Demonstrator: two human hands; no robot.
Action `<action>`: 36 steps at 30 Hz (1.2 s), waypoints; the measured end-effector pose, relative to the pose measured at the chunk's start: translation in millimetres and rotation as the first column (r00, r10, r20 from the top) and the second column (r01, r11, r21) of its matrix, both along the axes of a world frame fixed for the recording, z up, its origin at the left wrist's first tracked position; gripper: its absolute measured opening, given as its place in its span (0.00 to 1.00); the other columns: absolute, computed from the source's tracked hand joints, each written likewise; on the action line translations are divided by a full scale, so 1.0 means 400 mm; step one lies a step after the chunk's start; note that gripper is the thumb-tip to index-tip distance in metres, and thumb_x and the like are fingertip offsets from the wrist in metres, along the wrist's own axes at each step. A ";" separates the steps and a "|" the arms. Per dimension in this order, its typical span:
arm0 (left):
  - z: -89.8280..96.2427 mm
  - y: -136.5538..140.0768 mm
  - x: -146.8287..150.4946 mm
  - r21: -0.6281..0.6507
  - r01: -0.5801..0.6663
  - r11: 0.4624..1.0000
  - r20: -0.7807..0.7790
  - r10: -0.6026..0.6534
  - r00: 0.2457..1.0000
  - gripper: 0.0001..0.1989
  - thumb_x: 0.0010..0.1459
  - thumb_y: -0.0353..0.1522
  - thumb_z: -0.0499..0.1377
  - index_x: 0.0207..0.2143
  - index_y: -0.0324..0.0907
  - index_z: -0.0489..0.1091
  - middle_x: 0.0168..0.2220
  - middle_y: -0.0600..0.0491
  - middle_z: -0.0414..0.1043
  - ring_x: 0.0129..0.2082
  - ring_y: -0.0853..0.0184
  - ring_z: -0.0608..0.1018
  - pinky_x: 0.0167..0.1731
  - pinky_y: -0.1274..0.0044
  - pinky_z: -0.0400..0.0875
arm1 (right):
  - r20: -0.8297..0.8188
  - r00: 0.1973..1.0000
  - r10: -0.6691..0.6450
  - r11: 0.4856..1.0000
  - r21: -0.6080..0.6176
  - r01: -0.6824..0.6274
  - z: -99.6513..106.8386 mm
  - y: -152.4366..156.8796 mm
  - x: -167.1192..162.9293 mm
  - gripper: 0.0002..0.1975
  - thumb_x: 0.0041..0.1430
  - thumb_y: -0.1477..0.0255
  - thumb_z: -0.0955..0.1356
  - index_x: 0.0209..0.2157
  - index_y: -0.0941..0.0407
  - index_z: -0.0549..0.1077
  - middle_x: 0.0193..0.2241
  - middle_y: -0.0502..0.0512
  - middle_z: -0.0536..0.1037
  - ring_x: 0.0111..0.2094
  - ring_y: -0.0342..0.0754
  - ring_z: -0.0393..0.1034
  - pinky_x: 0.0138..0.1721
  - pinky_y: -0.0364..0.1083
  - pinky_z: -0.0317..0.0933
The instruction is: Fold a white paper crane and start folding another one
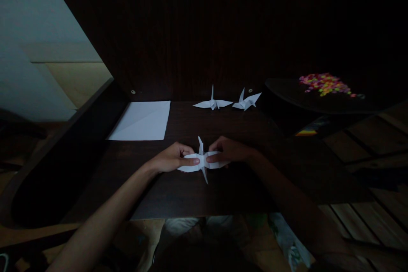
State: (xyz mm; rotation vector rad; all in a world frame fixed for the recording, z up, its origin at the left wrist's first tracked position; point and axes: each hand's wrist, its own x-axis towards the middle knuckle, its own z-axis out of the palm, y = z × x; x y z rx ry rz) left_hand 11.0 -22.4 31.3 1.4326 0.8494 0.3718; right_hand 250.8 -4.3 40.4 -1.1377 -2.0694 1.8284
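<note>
White folded-paper crane is at the front middle of the dark brown wood-grain desk, wings spread flat, long axis across them roughly left-right, near parallel to the desk's front edge; its two narrow points aim away from and toward the person, can't tell which is head. Left hand and right hand each pinch one wing, thumbs on top near the center. Green print on the pale plastic bag below, lower right, is too dim to read.
</note>
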 end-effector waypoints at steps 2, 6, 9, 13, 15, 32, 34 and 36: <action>0.001 0.000 0.001 -0.002 0.001 1.000 -0.009 -0.001 1.000 0.15 0.50 0.39 0.66 0.25 0.34 0.70 0.19 0.59 0.64 0.18 0.77 0.63 0.18 0.84 0.53 | 0.008 1.000 0.020 1.000 0.006 -0.020 0.003 -0.002 -0.001 0.21 0.48 0.54 0.73 0.26 0.61 0.74 0.18 0.47 0.71 0.16 0.38 0.63 0.15 0.37 0.57; 0.008 -0.002 0.000 -0.026 0.020 0.999 0.002 -0.020 1.000 0.16 0.48 0.39 0.67 0.24 0.34 0.71 0.20 0.58 0.65 0.19 0.76 0.63 0.19 0.83 0.53 | -0.014 0.999 0.044 0.999 -0.001 -0.044 0.006 -0.007 -0.002 0.20 0.48 0.57 0.73 0.26 0.61 0.74 0.18 0.47 0.71 0.16 0.37 0.63 0.15 0.36 0.56; 0.011 -0.002 -0.001 -0.037 0.027 0.999 0.020 -0.026 0.999 0.15 0.48 0.38 0.67 0.24 0.34 0.70 0.20 0.57 0.65 0.20 0.76 0.63 0.19 0.83 0.53 | -0.036 0.998 0.054 0.999 -0.003 -0.054 0.008 -0.008 -0.003 0.19 0.49 0.58 0.73 0.25 0.61 0.74 0.17 0.46 0.70 0.15 0.36 0.61 0.14 0.36 0.56; 0.013 -0.001 -0.004 -0.042 0.037 0.998 0.018 -0.037 0.999 0.14 0.48 0.37 0.67 0.25 0.34 0.71 0.21 0.57 0.66 0.20 0.76 0.64 0.20 0.83 0.55 | -0.051 0.997 0.062 0.998 0.007 -0.062 0.009 -0.007 -0.005 0.18 0.48 0.58 0.73 0.25 0.61 0.74 0.16 0.45 0.70 0.15 0.36 0.61 0.14 0.36 0.56; 0.013 0.000 -0.006 -0.038 0.032 0.999 0.019 -0.031 0.999 0.14 0.48 0.37 0.67 0.24 0.34 0.70 0.21 0.57 0.66 0.20 0.76 0.64 0.21 0.83 0.55 | -0.054 0.997 0.062 0.998 0.016 -0.061 0.008 -0.007 -0.005 0.18 0.48 0.58 0.73 0.24 0.61 0.74 0.17 0.46 0.70 0.15 0.36 0.61 0.14 0.36 0.57; 0.021 0.001 -0.011 -0.051 0.033 0.998 0.013 -0.032 0.999 0.16 0.46 0.39 0.68 0.23 0.35 0.69 0.20 0.58 0.65 0.20 0.76 0.64 0.20 0.83 0.54 | -0.096 0.994 0.052 0.999 0.018 -0.051 0.011 -0.006 -0.004 0.19 0.47 0.58 0.74 0.23 0.61 0.73 0.16 0.45 0.69 0.14 0.36 0.61 0.13 0.36 0.56; 0.022 0.000 -0.010 -0.052 0.031 0.998 0.017 -0.031 0.999 0.17 0.46 0.39 0.68 0.23 0.35 0.69 0.20 0.58 0.65 0.19 0.76 0.63 0.19 0.84 0.53 | -0.094 0.995 0.042 0.999 0.008 -0.041 0.010 -0.006 -0.004 0.19 0.47 0.58 0.74 0.23 0.61 0.73 0.16 0.45 0.69 0.15 0.36 0.61 0.13 0.35 0.56; 0.022 0.000 -0.010 -0.051 0.020 0.998 0.020 -0.019 1.000 0.17 0.45 0.40 0.69 0.23 0.35 0.69 0.19 0.58 0.65 0.19 0.77 0.63 0.19 0.84 0.53 | -0.093 0.995 0.032 0.999 -0.006 -0.033 0.010 -0.007 -0.005 0.20 0.47 0.57 0.74 0.23 0.61 0.73 0.16 0.45 0.69 0.15 0.36 0.61 0.13 0.35 0.56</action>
